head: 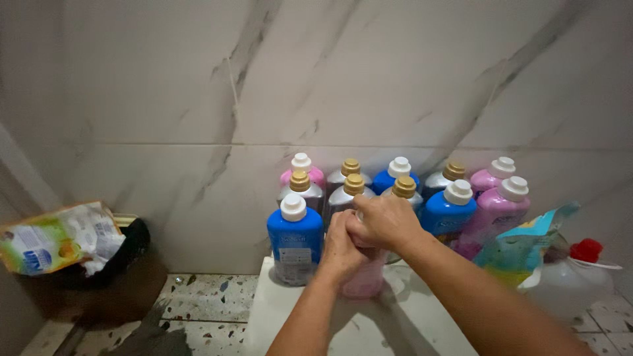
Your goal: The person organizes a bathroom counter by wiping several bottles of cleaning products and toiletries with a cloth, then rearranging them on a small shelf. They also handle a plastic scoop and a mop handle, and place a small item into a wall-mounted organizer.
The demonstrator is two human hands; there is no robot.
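Left hand: I see my left hand (339, 247) wrapped round the body of a pale pink bottle (364, 280), fingers closed on the smooth plastic.
Right hand: my right hand (386, 221) is cupped over the top of the same bottle, closed on it; the cap underneath is hidden, so I cannot tell its colour.
Pink bottle: it stands upright on the white ledge (277, 316), at the front of the group, just beside the blue bottle (295, 240).
Blue bottle: glossy blue plastic, rounded shoulders, a stepped white screw cap and a pale label on the front.
Back rows: I count silver bottles with ribbed gold caps (354, 184), more blue ones with white caps (448, 211) and pink ones with white caps (498, 207), packed close together against the wall.
Wall: large polished tiles (395, 79), grey-white with darker marble veining.
Floor: speckled terrazzo (204, 303) left of the ledge.
Left corner: a dark round bin (128, 277) with a crumpled, printed plastic pouch (56, 237) lying on top.
Right side: a teal refill pouch (527, 244) leaning by a translucent jug with a red cap (573, 280).
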